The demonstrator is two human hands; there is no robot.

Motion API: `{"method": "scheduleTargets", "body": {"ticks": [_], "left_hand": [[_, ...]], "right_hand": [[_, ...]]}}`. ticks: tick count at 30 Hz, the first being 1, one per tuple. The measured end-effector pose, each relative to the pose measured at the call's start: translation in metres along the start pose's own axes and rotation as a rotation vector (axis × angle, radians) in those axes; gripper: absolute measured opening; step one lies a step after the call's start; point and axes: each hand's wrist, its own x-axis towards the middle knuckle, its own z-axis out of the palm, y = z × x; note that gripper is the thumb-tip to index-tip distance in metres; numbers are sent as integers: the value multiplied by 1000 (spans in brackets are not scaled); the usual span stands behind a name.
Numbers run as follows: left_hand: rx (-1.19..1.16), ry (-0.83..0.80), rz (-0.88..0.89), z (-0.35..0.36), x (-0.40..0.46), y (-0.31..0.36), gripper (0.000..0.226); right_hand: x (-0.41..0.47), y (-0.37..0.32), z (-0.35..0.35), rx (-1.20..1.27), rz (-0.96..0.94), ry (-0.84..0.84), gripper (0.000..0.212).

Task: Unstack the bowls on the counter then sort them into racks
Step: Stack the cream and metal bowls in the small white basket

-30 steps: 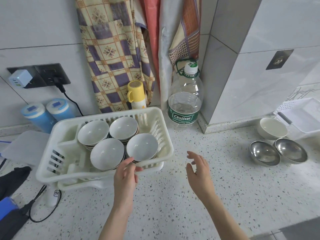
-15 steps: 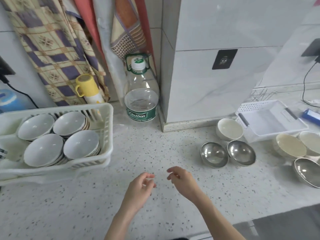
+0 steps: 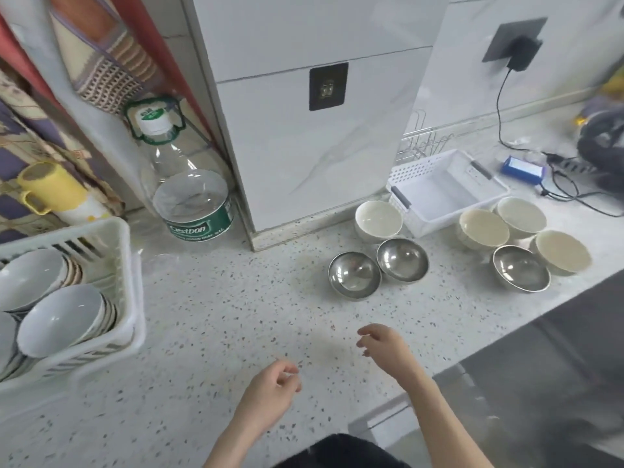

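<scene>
A white plastic rack (image 3: 130,275) at the left edge holds stacks of white bowls (image 3: 60,319). On the speckled counter to the right sit three steel bowls (image 3: 354,275), (image 3: 401,260), (image 3: 520,273) and several cream ceramic bowls (image 3: 378,221), (image 3: 483,229), (image 3: 521,216), (image 3: 562,251). Behind them stands an empty white basket (image 3: 445,187) with a wire rack (image 3: 422,143) behind it. My left hand (image 3: 270,390) and my right hand (image 3: 385,342) hover empty over the bare counter, fingers loosely curled, apart from every bowl.
A large clear water bottle (image 3: 189,194) and a yellow mug (image 3: 47,190) stand against the hanging cloths at the back left. A white tiled pillar (image 3: 304,130) juts out mid-counter. Cables and a blue device (image 3: 523,170) lie at the far right. The counter's front edge (image 3: 439,376) runs diagonally by my right arm.
My view has swung right, away from the white rack toward the loose bowls. My left hand left the rack's bowl, and both hands moved to the open counter.
</scene>
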Motion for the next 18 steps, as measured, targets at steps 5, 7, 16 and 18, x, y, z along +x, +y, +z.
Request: {"method": "scheduleTargets", "body": {"ticks": [5,7,16,18], "left_hand": [[-285,-38,-51,21,7,41,17],[-289,-67,-35,36,16,65,16],[-311,-95,53,146,95,202,17],[-341,-82,60,176,112,238,18]], "right_hand": [[5,22,-53,347,77,188,25],[12,30,-77,491,101,240,22],[82,66,-225,835,135,297,17],[96,68,-259,788,115,275,17]]}}
